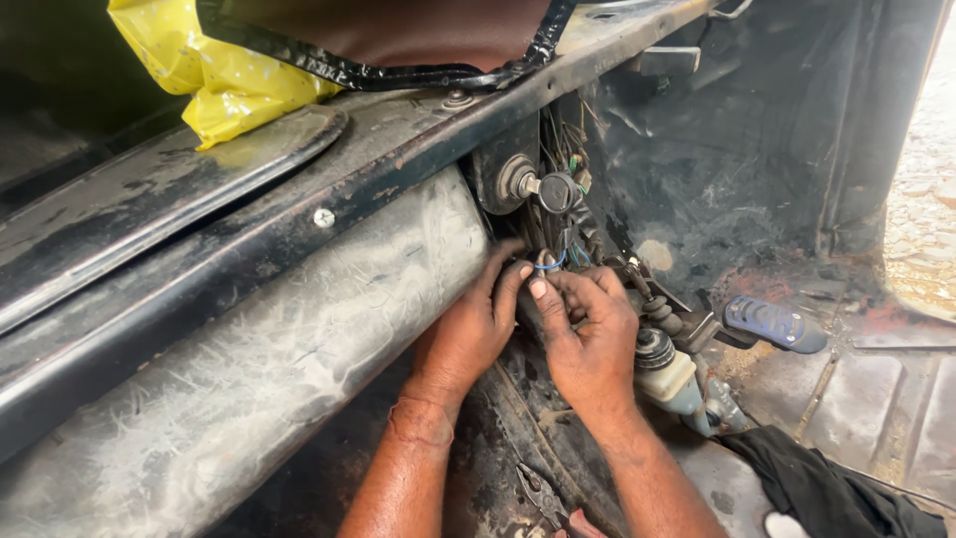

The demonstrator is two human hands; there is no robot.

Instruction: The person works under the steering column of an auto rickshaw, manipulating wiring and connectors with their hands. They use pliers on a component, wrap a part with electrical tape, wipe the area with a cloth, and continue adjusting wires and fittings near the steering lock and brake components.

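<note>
My left hand (468, 329) and my right hand (590, 334) meet under a dusty vehicle dashboard, their fingertips pinched together on thin wires (551, 263), one of them blue. The wires hang from a tangled bundle (570, 189) beneath a black key (554, 191) that sits in an ignition switch. Both hands are greasy. My right hand lies just left of a black cap on a whitish fluid reservoir (665, 374). How the wire ends join is hidden by my fingers.
A grey metal panel (269, 349) fills the left. A yellow plastic bag (214, 70) lies on top. Pliers with red handles (548, 503) rest below my arms. A blue-padded pedal (775, 323) and a black cloth (827, 488) sit on the right floor.
</note>
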